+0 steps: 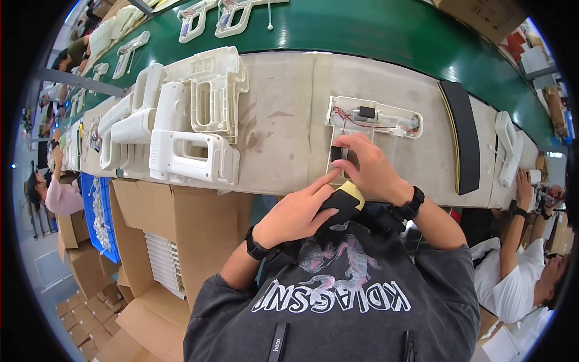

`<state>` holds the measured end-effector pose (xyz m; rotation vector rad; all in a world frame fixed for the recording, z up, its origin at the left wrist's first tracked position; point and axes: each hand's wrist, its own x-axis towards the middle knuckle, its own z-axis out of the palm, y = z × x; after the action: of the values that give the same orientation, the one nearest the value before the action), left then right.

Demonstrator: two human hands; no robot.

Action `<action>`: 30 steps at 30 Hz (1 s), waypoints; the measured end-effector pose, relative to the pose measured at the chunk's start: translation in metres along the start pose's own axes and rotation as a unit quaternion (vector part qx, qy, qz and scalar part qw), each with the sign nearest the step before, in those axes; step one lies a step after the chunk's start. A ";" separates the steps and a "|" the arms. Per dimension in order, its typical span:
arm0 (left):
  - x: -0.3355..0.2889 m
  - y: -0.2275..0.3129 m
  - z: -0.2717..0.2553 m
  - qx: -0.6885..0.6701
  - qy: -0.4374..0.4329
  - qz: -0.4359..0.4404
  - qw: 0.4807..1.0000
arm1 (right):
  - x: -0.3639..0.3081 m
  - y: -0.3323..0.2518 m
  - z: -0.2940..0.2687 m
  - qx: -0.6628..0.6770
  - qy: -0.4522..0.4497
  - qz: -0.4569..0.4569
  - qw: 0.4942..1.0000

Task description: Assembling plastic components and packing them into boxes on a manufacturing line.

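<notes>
A white plastic housing half (pixel 416 123) lies open side up before me, with red wires (pixel 341 114) and a small black-and-silver motor (pixel 365 113) inside. My right hand (pixel 368 166) pinches a small black block, perhaps foam (pixel 336 153), at the housing's handle end. Its contact with the housing is partly hidden by my fingers. My left hand (pixel 297 212) grips a black foam sheet with yellow backing (pixel 350 194) just below, near the table's front edge. The left index finger stretches up close to the right fingertips.
White housing shells (pixel 193 154) are stacked at the left on the grey table (pixel 277 90). A black foam strip with yellow backing (pixel 461 139) lies at the right. Behind runs a green conveyor belt (pixel 338 27) carrying similar parts. A cardboard box (pixel 205 223) stands lower left. Co-workers sit on both sides.
</notes>
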<state>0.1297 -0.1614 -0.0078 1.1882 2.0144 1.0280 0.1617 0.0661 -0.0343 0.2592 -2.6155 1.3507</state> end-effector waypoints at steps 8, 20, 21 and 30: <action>0.000 0.003 0.006 0.075 0.034 0.026 0.996 | -0.002 0.003 0.000 0.008 -0.008 0.011 1.000; 0.001 0.002 0.010 0.199 0.068 0.030 0.977 | -0.004 0.007 0.002 -0.021 0.014 -0.032 0.999; 0.000 0.003 0.011 0.205 0.066 0.034 0.976 | -0.003 0.007 0.002 -0.033 0.011 -0.039 0.999; -0.001 0.004 0.018 0.219 0.069 0.020 0.973 | -0.003 0.004 0.007 -0.020 0.013 -0.018 1.000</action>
<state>0.1456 -0.1558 -0.0140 1.4139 2.4188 0.7185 0.1631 0.0630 -0.0420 0.2791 -2.6017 1.2793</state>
